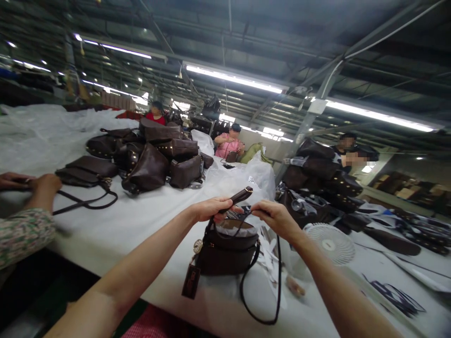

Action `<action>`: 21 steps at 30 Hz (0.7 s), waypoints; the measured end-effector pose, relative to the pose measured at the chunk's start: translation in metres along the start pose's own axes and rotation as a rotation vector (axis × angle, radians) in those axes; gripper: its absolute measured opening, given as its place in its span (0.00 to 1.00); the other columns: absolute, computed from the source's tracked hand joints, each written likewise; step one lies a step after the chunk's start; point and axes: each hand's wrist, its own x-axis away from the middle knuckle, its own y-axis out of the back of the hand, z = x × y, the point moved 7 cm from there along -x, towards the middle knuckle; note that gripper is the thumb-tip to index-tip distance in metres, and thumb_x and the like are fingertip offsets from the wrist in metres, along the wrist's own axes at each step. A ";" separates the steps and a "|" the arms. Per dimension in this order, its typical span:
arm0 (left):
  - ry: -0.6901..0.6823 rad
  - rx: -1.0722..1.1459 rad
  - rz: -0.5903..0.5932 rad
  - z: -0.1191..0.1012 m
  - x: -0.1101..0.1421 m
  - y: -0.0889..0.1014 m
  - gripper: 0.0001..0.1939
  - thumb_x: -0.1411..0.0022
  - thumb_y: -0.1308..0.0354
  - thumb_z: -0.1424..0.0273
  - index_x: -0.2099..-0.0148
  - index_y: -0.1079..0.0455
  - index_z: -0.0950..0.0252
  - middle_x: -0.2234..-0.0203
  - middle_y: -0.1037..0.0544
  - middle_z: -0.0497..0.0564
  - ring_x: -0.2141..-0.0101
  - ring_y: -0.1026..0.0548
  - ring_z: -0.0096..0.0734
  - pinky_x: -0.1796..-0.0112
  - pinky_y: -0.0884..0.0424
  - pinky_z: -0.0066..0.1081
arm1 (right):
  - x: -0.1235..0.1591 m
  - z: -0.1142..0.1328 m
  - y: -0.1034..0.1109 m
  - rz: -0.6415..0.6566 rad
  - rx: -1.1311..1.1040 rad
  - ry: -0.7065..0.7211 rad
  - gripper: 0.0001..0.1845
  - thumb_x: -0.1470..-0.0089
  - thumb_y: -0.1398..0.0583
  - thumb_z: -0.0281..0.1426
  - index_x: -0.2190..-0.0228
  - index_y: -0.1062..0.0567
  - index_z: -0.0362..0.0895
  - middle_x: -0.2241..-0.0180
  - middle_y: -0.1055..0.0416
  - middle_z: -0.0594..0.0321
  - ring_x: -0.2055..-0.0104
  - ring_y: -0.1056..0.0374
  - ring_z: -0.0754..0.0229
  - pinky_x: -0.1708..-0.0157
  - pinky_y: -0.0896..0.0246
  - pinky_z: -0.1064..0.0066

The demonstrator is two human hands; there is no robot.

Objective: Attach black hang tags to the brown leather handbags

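Observation:
A small dark brown handbag (229,256) stands upright on the white-covered table in front of me, its top open and white wrapping showing inside. A brown tag (190,281) and a round gold charm (198,246) hang at its left side. Above the opening, my left hand (214,209) is closed on the bag's strap (241,195), whose folded end with a gold buckle points up right. My right hand (273,216) pinches a thin part of the same strap, just right of the left hand. A long loop of strap hangs down on the right to the table.
Brown bags (151,159) lie heaped at the back left, and more bags (317,173) are stacked at the right. A white fan (329,244) sits right of my arm. At far left, a co-worker's hands (44,185) hold a strap. Other people work behind the table.

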 end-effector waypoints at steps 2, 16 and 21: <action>-0.006 -0.025 0.071 0.004 -0.005 -0.014 0.21 0.43 0.38 0.53 0.59 0.35 0.66 0.66 0.24 0.53 0.86 0.48 0.13 0.84 0.53 0.21 | -0.012 0.010 -0.003 -0.063 0.036 0.051 0.09 0.43 0.45 0.34 0.71 0.27 0.45 0.72 0.28 0.62 0.70 0.34 0.61 0.67 0.40 0.71; 0.200 -0.231 -0.002 0.015 -0.002 -0.009 0.26 0.47 0.40 0.45 0.62 0.38 0.63 0.82 0.41 0.39 0.84 0.51 0.17 0.83 0.56 0.21 | -0.012 -0.015 -0.019 0.069 0.435 0.087 0.15 0.43 0.49 0.21 0.61 0.26 0.46 0.66 0.30 0.61 0.67 0.32 0.63 0.66 0.39 0.75; 0.176 -0.239 -0.036 0.009 0.007 0.005 0.27 0.52 0.36 0.47 0.68 0.37 0.66 0.83 0.40 0.40 0.82 0.45 0.18 0.82 0.49 0.22 | 0.016 -0.054 -0.001 0.013 0.502 -0.066 0.15 0.44 0.50 0.21 0.63 0.25 0.45 0.67 0.29 0.59 0.67 0.32 0.61 0.66 0.39 0.73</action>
